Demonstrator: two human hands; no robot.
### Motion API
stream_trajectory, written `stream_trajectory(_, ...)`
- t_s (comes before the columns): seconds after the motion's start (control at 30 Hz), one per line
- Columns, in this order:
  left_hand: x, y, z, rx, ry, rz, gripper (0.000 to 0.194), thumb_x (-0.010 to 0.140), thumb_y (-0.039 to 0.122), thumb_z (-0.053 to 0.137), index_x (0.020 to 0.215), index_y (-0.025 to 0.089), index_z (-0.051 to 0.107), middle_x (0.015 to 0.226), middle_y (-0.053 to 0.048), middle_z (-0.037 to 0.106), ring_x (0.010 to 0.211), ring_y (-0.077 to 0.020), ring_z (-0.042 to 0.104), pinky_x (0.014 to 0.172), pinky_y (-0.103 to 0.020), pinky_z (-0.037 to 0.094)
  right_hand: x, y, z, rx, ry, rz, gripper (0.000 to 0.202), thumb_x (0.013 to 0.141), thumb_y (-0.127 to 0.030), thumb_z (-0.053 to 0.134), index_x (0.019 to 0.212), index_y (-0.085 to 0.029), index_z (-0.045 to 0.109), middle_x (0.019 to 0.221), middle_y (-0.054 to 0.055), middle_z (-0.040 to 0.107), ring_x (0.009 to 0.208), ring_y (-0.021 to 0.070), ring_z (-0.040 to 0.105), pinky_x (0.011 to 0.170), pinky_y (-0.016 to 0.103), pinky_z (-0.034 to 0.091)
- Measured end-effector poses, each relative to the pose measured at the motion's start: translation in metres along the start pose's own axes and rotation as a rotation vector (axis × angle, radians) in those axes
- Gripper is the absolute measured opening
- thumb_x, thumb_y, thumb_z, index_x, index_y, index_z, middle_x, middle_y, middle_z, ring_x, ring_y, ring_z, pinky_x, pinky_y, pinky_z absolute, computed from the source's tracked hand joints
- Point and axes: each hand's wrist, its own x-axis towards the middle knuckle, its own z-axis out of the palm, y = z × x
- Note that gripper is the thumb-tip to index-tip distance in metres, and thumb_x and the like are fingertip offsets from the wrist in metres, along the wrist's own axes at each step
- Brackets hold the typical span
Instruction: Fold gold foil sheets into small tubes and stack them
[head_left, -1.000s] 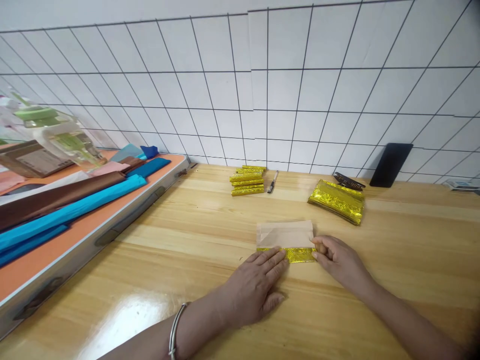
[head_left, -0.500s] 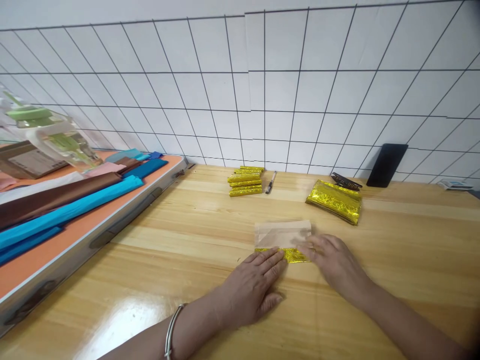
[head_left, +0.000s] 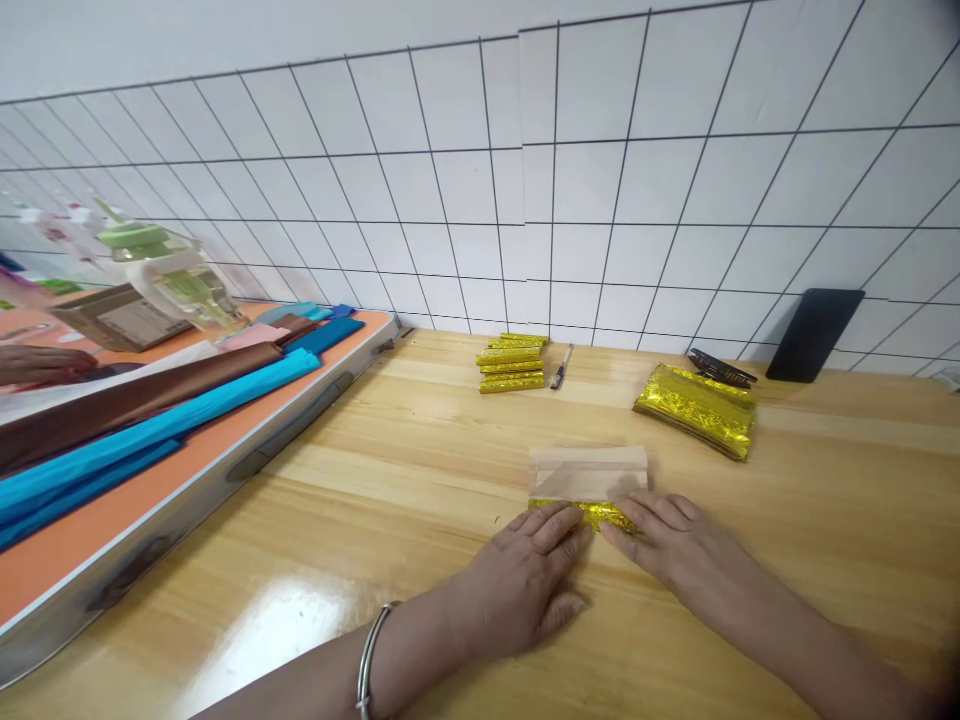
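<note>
While a tan sheet [head_left: 589, 472] is being held flat on a wooden table [head_left: 337, 560], its long axis is being run left to right, roughly in line with the tiled wall [head_left: 450, 180]. Its plain side is being pointed at the wall, and its gold foil edge [head_left: 598, 515] is being turned toward the person. With the pen [head_left: 561, 367] being taken as the landmark, the sheet is being worked on the near side, slightly to the right.

The foil edge is being pressed near its middle by the left hand [head_left: 525, 560], whose fingers are being laid flat and close together, the thumb being set apart. The foil's right end is being covered by the bent fingers of the right hand [head_left: 667, 530], with the thumb being placed at the near edge; whether foil is being pinched cannot be told.

Just left of the pen, gold rolls [head_left: 512, 365] are being displayed in a pile. To its right, a gold stack [head_left: 697, 408] is being shown slanted. Far left of the pen, folded cloths [head_left: 172, 400] are being supported by an orange surface [head_left: 217, 450].
</note>
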Motion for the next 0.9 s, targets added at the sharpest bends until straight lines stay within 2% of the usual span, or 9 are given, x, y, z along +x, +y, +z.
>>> stream_trajectory(0.17,-0.003,0.007,-0.001,0.072,0.007,-0.065,0.054,0.087,0.043,0.045,0.133,0.015,0.039,0.125,-0.01,0.049,0.117,-0.025,0.042,0.101,-0.038,0.034,-0.001,-0.004,0.0,-0.035,-0.045,0.041,0.048,0.08,-0.012,0.053,0.126,-0.026,0.049,0.135,0.012,0.045,0.123,0.0288,0.04,0.088,0.042,0.041)
stream_trajectory(0.33,-0.01,0.01,0.002,0.217,0.051,-0.037,0.044,0.092,0.038,0.038,0.127,0.012,0.044,0.127,-0.009,0.052,0.112,-0.0232,0.047,0.098,-0.037,0.036,-0.005,-0.005,-0.008,-0.059,-0.074,0.119,0.043,0.079,-0.018,0.059,0.121,-0.026,0.054,0.131,0.012,0.05,0.119,0.0295,0.043,0.087,0.041,0.04)
stream_trajectory(0.5,-0.016,0.006,0.008,0.265,0.092,-0.007,0.037,0.093,0.031,0.037,0.124,0.013,0.047,0.125,-0.008,0.055,0.11,-0.0228,0.051,0.094,-0.037,0.039,-0.013,0.001,-0.021,-0.055,-0.168,0.198,0.037,0.082,-0.019,0.056,0.118,-0.03,0.057,0.116,0.009,0.06,0.112,0.0271,0.048,0.08,0.037,0.042)
stream_trajectory(0.7,-0.019,0.004,0.012,0.318,0.1,0.0,0.032,0.093,0.025,0.037,0.12,0.013,0.049,0.122,-0.009,0.057,0.106,-0.0241,0.054,0.087,-0.038,0.042,-0.018,0.007,-0.028,-0.024,-0.185,0.23,0.039,0.081,-0.013,0.052,0.114,-0.032,0.059,0.113,0.006,0.062,0.108,0.0252,0.05,0.077,0.035,0.043)
stream_trajectory(0.8,-0.02,0.004,0.012,0.336,0.138,0.0,0.031,0.093,0.024,0.038,0.119,0.013,0.05,0.12,-0.01,0.058,0.105,-0.0247,0.055,0.086,-0.04,0.041,-0.02,0.008,-0.027,-0.01,-0.19,0.234,0.039,0.081,-0.011,0.051,0.111,-0.032,0.061,0.116,0.006,0.061,0.108,0.0251,0.05,0.077,0.035,0.043)
stream_trajectory(0.9,-0.02,0.0,0.01,0.314,0.139,0.001,0.028,0.092,0.022,0.038,0.115,0.014,0.052,0.114,-0.01,0.061,0.099,-0.023,0.057,0.079,-0.038,0.042,-0.023,0.007,-0.024,-0.024,-0.204,0.244,0.047,0.078,-0.006,0.05,0.114,-0.034,0.059,0.121,0.006,0.058,0.108,0.0265,0.05,0.075,0.036,0.044)
